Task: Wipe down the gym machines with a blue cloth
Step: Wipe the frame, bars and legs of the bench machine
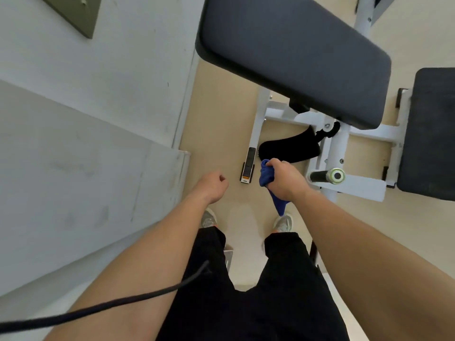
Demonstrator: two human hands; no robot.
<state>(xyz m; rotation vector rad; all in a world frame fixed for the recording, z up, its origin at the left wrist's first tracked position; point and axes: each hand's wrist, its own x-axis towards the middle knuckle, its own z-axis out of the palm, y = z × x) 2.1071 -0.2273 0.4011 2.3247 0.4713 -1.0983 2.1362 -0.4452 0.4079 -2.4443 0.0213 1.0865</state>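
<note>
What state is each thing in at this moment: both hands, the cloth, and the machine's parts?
Right hand: gripping the cloth.
Blue cloth: bunched up, one end hanging loose below the fist.
Left hand: fingers curled, holding nothing.
Big black pad: bare, no hand or cloth on it.
Handle: untouched, sticking out of the white frame.

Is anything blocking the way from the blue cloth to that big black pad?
Nothing visible does. The right hand grips the blue cloth just short of the machine; the large black pad has its top uncovered.
</note>
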